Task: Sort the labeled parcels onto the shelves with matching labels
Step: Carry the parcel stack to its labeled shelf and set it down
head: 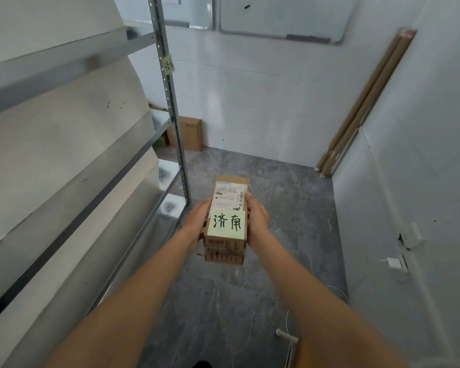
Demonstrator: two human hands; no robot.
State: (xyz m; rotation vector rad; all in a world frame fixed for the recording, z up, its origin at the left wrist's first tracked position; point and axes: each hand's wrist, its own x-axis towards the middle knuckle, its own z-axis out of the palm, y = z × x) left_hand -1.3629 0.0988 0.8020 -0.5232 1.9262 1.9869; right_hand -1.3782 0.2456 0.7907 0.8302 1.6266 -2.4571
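I hold two stacked brown cardboard parcels [227, 205] out in front of me over the grey floor. The top one bears a shipping label and a pale green sticky note [226, 222] with two handwritten Chinese characters. My left hand [198, 217] grips the stack's left side and my right hand [256, 217] its right side. The metal shelf rack [64, 144] runs along my left. On its upright post [170, 102] sits a small pale label [169, 65] with what look like the same characters.
A brown box [190, 134] stands on the floor by the far wall behind the rack. Long cardboard tubes [364, 107] lean in the right corner. White cables [287, 314] and a white stand lie on the floor near my right arm. Whiteboards hang on the far wall.
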